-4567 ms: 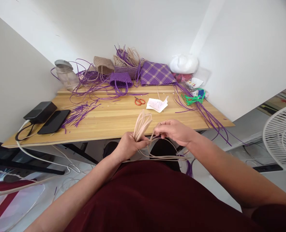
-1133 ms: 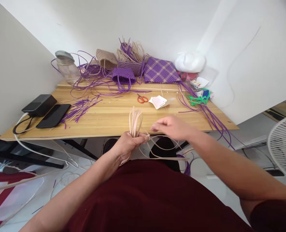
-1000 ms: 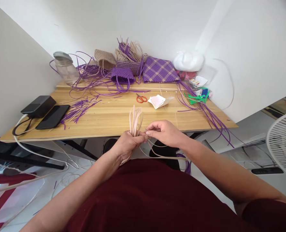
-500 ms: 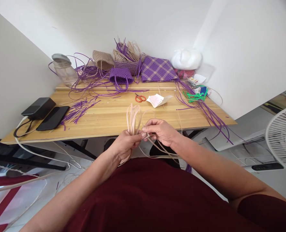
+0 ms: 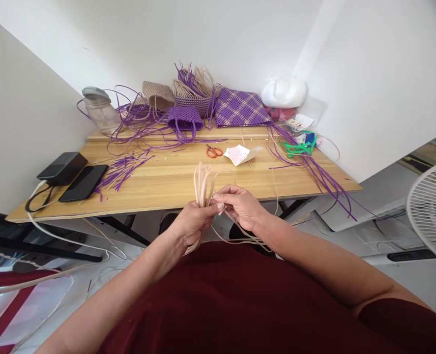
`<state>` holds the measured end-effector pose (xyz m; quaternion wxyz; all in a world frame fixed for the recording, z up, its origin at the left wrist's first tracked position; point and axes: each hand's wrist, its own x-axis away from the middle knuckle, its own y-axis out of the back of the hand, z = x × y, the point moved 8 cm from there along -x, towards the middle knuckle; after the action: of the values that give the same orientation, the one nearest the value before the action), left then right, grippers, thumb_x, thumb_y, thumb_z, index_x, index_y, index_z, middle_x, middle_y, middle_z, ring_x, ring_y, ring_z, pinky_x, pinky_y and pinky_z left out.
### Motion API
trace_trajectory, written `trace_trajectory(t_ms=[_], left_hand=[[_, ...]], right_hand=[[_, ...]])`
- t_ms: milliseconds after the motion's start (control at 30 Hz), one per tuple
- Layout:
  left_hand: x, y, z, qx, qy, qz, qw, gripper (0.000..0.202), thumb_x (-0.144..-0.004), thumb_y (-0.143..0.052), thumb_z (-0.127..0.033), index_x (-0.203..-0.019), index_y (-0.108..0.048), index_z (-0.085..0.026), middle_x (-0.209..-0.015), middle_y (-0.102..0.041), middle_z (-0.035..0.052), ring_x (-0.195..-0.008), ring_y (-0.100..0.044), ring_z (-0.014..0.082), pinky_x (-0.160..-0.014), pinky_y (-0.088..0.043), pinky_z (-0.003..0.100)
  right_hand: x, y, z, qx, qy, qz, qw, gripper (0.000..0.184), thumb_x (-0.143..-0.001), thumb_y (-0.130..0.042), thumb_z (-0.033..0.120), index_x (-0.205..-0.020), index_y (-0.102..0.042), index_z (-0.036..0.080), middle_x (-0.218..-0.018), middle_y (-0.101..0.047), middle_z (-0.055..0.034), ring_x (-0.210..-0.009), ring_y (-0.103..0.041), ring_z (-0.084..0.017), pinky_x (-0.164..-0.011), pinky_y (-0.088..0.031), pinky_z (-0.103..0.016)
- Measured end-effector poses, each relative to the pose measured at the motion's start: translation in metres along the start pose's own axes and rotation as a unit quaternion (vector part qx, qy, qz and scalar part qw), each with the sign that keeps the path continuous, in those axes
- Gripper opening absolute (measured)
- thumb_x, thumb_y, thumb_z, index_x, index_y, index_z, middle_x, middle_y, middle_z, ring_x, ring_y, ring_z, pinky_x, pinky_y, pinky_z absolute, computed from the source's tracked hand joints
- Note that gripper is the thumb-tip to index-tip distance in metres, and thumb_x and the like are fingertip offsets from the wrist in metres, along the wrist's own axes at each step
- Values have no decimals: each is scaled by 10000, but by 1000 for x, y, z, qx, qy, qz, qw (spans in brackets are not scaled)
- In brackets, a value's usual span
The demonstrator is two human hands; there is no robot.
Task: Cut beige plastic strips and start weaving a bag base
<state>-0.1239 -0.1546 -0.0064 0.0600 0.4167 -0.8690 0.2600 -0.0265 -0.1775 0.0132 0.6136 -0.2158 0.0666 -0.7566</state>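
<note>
A looped bundle of beige weaving strips (image 5: 202, 182) stands up out of my left hand (image 5: 197, 217), whose fingers are wrapped round it in front of the table edge. My right hand (image 5: 238, 204) is closed in a pinch beside the left thumb, on one of the beige strips; the fingertips of both hands almost touch. Loose strip ends (image 5: 247, 236) trail from between the hands down to the right over my lap. The exact spot where the strips cross is hidden by my fingers.
On the wooden table (image 5: 159, 182) lie orange-handled scissors (image 5: 214, 151), a paper packet (image 5: 237, 154), cut purple strips (image 5: 124, 172), a phone (image 5: 84, 183) and a black power adapter (image 5: 62, 168). Woven baskets (image 5: 242, 107) stand at the back. A fan (image 5: 433, 206) is at right.
My right hand has shifted slightly left and closer to my left hand, its fingertips now nearer the bundle. My left hand still grips the bundle. The view has tilted a little.
</note>
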Motion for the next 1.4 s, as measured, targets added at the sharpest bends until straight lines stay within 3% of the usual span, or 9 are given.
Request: trace_trajectory(t_ms=[367,633,767,900,1067,1133,1233,1300,1400], left_hand=[[1,-2,0,-34,24,38,998,308,-603,-852,-310,-651,-614,-121,-500,-393,-65,-402,-169,2,-388,-60,196],[-1,-3,1,-41,31,38,998,238,-626,-805,-266,-650,-618,-122,-555,-513,-23,-388,-210,0,-383,-71,188],[0,1,0,-15,24,14,1000,289,-592,-837,-263,-634,-581,-136,-544,-520,-30,-382,-226,-2,-381,-92,178],[1,3,-1,-12,12,13,1000,328,-586,-856,-290,-616,-566,-139,-507,-466,-55,-379,-218,-2,-380,-101,180],[1,1,-2,-28,3,5,1000,339,-559,-873,-293,-625,-577,-141,-471,-413,-76,-376,-209,2,-383,-86,191],[0,2,-1,-30,5,2,1000,340,-550,-874,-284,-619,-571,-147,-455,-382,-86,-374,-195,5,-386,-79,195],[0,3,-1,-34,7,3,999,337,-561,-862,-300,-593,-563,-147,-457,-388,-79,-376,-194,7,-390,-76,201],[0,3,-1,-42,6,4,999,330,-575,-851,-318,-581,-572,-142,-470,-432,-61,-375,-198,6,-391,-72,206],[2,0,-1,-57,-2,-1,998,315,-566,-853,-326,-588,-608,-130,-506,-522,-26,-377,-223,5,-393,-70,214]], right_hand=[[2,-1,20,139,45,81,986,373,-623,-843,409,-758,-620,143,-585,-610,-1,-487,-582,-114,-390,-309,-182],[1,-11,20,104,119,77,984,360,-665,-814,442,-737,-582,176,-584,-587,26,-451,-551,-116,-397,-441,-237],[7,2,21,233,71,88,966,388,-802,-672,553,-830,-592,175,-624,-597,5,-471,-521,-93,-354,-329,-182],[16,17,21,368,12,136,920,418,-815,-664,546,-761,-629,134,-729,-626,-30,-499,-490,-56,-427,-364,-178],[19,23,14,311,-19,125,942,399,-721,-749,507,-787,-610,139,-661,-544,9,-514,-444,-71,-460,-349,-202],[24,16,28,378,82,105,916,303,-784,-703,444,-776,-620,153,-659,-552,2,-563,-471,-97,-532,-381,-231],[42,-2,55,517,283,84,804,171,-858,-620,292,-735,-646,176,-722,-596,-33,-701,-512,-145,-674,-394,-277],[45,-6,57,550,305,92,772,154,-867,-595,251,-750,-664,179,-745,-615,-42,-717,-518,-153,-685,-392,-286],[31,5,45,497,195,101,839,187,-889,-573,302,-827,-691,171,-723,-645,-29,-636,-529,-133,-601,-405,-263]])
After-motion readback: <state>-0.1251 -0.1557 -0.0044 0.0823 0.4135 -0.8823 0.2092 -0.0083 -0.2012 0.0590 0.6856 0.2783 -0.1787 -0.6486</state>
